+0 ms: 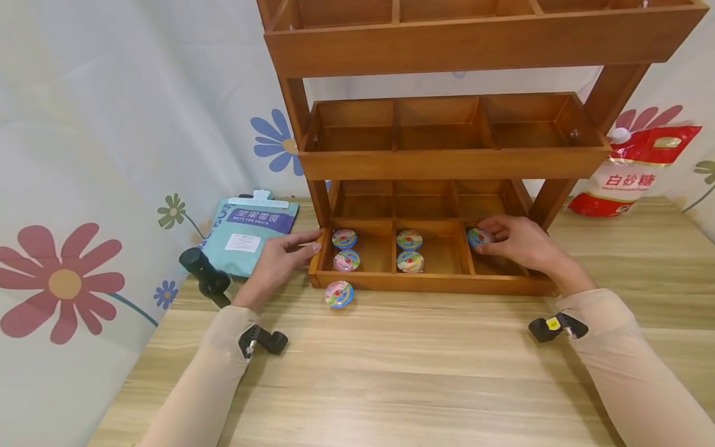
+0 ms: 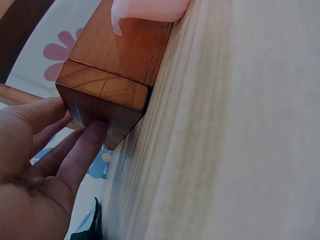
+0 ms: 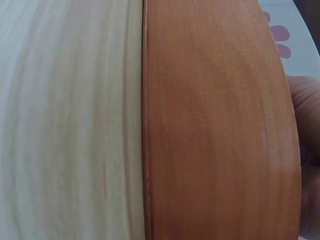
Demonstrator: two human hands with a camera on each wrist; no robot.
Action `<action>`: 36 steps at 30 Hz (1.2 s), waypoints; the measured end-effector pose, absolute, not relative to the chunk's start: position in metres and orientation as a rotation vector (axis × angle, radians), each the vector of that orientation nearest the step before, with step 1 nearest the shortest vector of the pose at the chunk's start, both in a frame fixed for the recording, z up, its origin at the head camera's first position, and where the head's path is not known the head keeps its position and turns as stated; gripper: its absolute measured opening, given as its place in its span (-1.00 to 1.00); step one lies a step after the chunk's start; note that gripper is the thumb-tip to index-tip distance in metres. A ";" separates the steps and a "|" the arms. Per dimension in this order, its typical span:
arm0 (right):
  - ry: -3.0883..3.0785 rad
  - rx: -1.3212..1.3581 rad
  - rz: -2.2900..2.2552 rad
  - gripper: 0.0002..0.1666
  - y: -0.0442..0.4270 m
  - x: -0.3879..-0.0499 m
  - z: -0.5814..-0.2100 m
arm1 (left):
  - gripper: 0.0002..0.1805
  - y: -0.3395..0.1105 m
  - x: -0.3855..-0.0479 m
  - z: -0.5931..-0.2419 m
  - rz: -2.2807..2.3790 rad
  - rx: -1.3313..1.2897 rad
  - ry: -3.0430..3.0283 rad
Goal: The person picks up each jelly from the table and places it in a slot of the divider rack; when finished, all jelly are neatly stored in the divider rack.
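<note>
My right hand (image 1: 518, 242) reaches into the right compartment of the bottom tier of a brown wooden shelf (image 1: 402, 282). Its thumb and fingers pinch a small jelly cup (image 1: 477, 236) with a colourful lid. The shelf's front board (image 3: 220, 125) covers most of that hand in the right wrist view. My left hand (image 1: 282, 257) touches the left end of the bottom tier, fingertips against the wood (image 2: 102, 90). Two jelly cups (image 1: 346, 261) sit in the left compartment and two more cups (image 1: 410, 262) in the middle one. Another jelly cup (image 1: 339, 294) lies on the table before the shelf.
Left of the shelf, a teal snack bag (image 1: 240, 242) leans against the wall, with a dark bottle (image 1: 209, 276) before it. A red and white sugar bag (image 1: 628, 174) stands at the right. The shelf's middle tier (image 1: 452, 164) overhangs the bottom one.
</note>
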State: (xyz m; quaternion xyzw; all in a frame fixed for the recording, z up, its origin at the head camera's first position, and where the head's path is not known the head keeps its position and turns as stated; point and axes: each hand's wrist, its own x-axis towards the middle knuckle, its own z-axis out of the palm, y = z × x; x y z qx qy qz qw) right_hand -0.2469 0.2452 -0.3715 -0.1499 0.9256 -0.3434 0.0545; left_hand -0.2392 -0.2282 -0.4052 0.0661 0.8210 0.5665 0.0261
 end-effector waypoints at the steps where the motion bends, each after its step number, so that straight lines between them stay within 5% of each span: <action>1: 2.808 -0.452 -1.045 -0.36 0.245 -0.247 -0.372 | -0.53 -0.228 -0.239 -0.405 1.753 0.203 2.533; 25: 2.808 -0.489 -0.938 -0.29 0.245 -0.244 -0.367 | -0.54 -0.229 -0.239 -0.408 1.787 0.218 2.515; 36: 2.911 -0.545 -0.879 -0.41 0.237 -0.235 -0.346 | -0.54 -0.228 -0.239 -0.406 1.777 0.224 2.527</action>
